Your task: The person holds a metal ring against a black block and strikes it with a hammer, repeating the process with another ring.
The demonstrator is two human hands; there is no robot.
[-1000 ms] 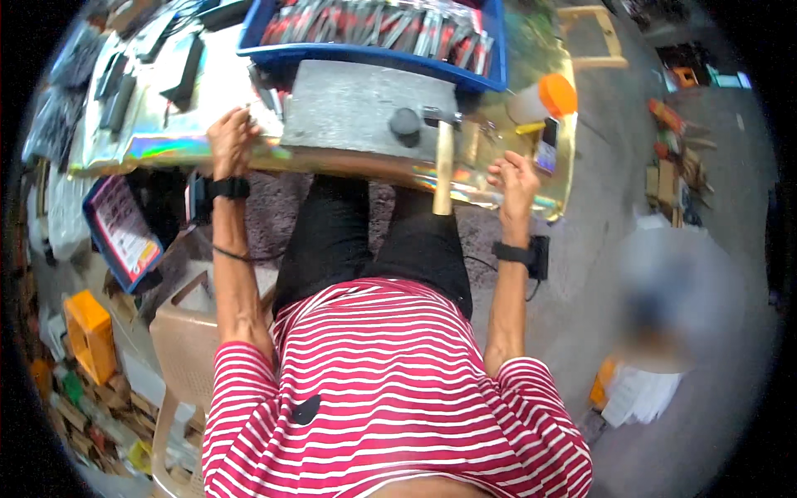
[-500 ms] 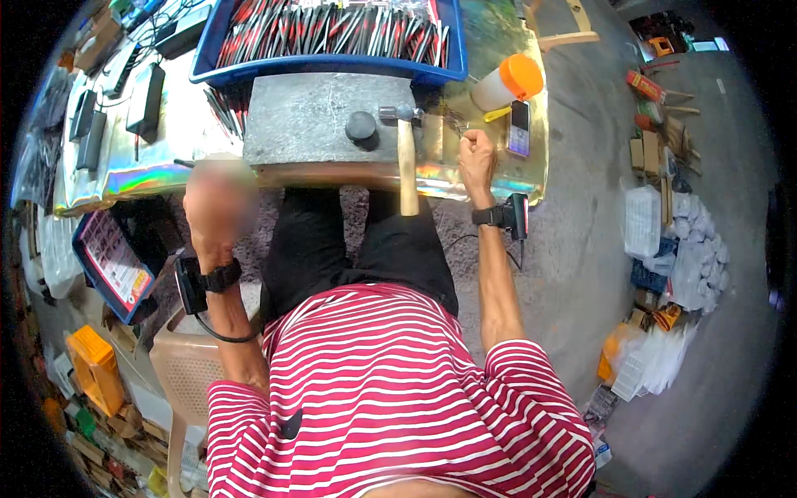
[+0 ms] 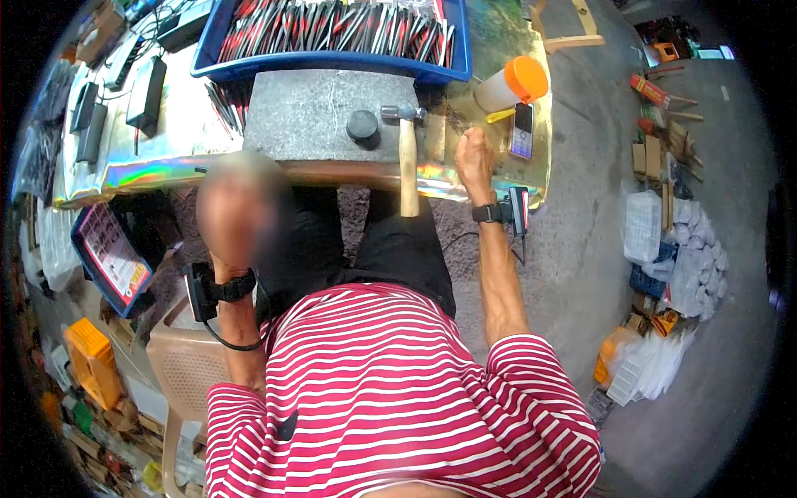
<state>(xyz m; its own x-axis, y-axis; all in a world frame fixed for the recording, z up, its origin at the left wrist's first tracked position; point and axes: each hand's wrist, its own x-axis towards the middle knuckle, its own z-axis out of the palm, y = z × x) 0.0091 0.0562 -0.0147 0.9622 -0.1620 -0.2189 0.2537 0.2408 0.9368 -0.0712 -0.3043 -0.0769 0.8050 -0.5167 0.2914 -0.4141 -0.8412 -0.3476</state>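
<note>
Left hand (image 3: 242, 212), near left edge of table (image 3: 189, 124): blurred, grip indeterminable. Right hand (image 3: 475, 159): fingers bent, grip unconfirmed; thin wire-like pieces (image 3: 456, 119) just beyond. Hammer (image 3: 408, 166) between hands, head on grey block (image 3: 303, 116), handle overhanging near edge.

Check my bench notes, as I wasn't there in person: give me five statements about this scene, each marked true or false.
1. The hammer reaches past the front edge of the table. True.
2. The right hand grips the hammer. False: it is apart from it, to its right.
3. The phone lies right of the right hand. True.
4. The jar has a blue lid. False: its lid is orange.
5. The tray is blue. True.
</note>
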